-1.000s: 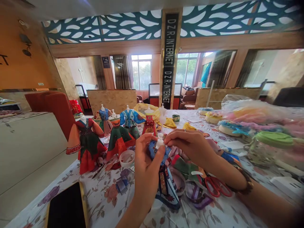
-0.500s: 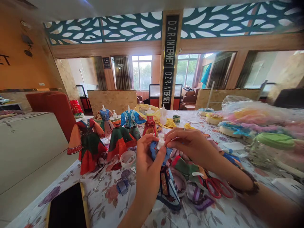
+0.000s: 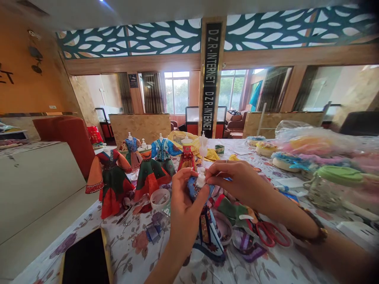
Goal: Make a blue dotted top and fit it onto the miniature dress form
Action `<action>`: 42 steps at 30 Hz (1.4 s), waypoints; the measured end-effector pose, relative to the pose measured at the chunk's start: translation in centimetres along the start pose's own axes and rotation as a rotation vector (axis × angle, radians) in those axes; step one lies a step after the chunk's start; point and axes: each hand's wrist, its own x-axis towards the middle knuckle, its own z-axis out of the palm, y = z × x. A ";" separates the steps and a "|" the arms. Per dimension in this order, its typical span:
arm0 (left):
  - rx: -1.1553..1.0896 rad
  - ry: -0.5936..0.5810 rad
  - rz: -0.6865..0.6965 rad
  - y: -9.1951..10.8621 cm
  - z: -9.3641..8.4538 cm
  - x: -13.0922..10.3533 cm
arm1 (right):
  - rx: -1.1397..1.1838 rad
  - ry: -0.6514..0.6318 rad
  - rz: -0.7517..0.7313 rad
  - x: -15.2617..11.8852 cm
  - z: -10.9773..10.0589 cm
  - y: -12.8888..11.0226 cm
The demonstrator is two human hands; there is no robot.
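Note:
A small white doll mannequin [image 3: 201, 180] in a blue doll dress [image 3: 211, 232] stands tilted in front of me, its patterned skirt reaching the table. Around its upper body my left hand [image 3: 185, 209] is closed, thumb in front and fingers behind. My right hand [image 3: 237, 179] pinches at the dress's shoulder, near the neck; the exact bit between its fingertips is hidden. Beside the skirt lie red-handled scissors [image 3: 271, 233], a round clear tape roll [image 3: 222, 228] and a green and red scrap of cloth [image 3: 231, 209].
Several dressed doll mannequins [image 3: 112, 179] stand to the left. A phone [image 3: 85, 258] lies at front left, behind it a white round bowl or roll [image 3: 160, 198]. On the right are a green-lidded jar [image 3: 331, 185], plastic-wrapped fabric [image 3: 319, 136] and pincushion-like rounds [image 3: 286, 161].
Both hands stay at the doll's neck and shoulder, with the right fingertips shifted only slightly. The view has tipped up a little.

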 end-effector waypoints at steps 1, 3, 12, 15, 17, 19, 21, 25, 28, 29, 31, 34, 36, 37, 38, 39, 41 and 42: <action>-0.006 -0.011 0.005 -0.1 -0.1 0.0 | 0.023 0.003 0.006 0.0 0.1 0.0; -0.018 -0.021 0.006 -0.2 -0.2 0.1 | 0.107 0.003 0.027 -0.1 0.2 0.2; -0.030 -0.033 -0.018 0.1 -0.3 0.2 | 0.308 0.043 0.039 0.7 -0.3 1.0; -0.041 -0.022 -0.005 -0.1 -0.1 0.0 | 0.101 0.101 -0.084 2.1 -0.9 0.4; -0.041 -0.024 -0.011 -0.1 0.0 0.0 | -0.005 0.012 -0.212 3.3 -1.3 -0.1; -0.034 -0.017 -0.019 -0.1 0.1 -0.1 | -0.074 -0.116 -0.314 4.3 -1.7 -0.5; -0.023 -0.014 -0.028 -0.1 0.0 0.0 | -0.114 -0.206 -0.367 5.1 -1.9 -0.9; -0.014 -0.016 -0.031 0.0 -0.2 0.0 | -0.139 -0.290 -0.412 5.9 -2.1 -1.2; -0.017 -0.004 -0.032 0.0 -0.1 0.1 | -0.161 -0.310 -0.417 5.9 -2.0 -1.2; -0.020 -0.003 -0.035 0.0 -0.1 0.1 | -0.169 -0.305 -0.420 5.9 -2.0 -1.1; -0.028 -0.004 -0.041 0.0 -0.1 0.1 | -0.177 -0.285 -0.419 5.8 -1.8 -1.1; -0.023 -0.017 -0.036 0.0 -0.1 0.0 | -0.162 -0.223 -0.362 5.5 -1.6 -1.0; -0.001 -0.034 -0.038 0.1 -0.1 0.0 | -0.131 -0.162 -0.285 5.3 -1.3 -1.0; 0.013 -0.046 -0.041 0.1 -0.1 -0.1 | -0.105 -0.126 -0.238 5.1 -1.2 -0.9; 0.025 -0.055 -0.044 0.1 -0.1 -0.1 | -0.072 -0.092 -0.192 5.0 -1.0 -0.8; 0.034 -0.063 -0.047 0.1 0.0 -0.2 | -0.030 -0.063 -0.149 4.9 -0.8 -0.7; 0.040 -0.071 -0.049 0.1 0.1 -0.3 | 0.082 -0.011 -0.076 4.6 -0.5 -0.3; 0.037 -0.069 -0.051 0.1 0.1 -0.3 | 0.150 0.017 -0.052 4.5 -0.4 -0.1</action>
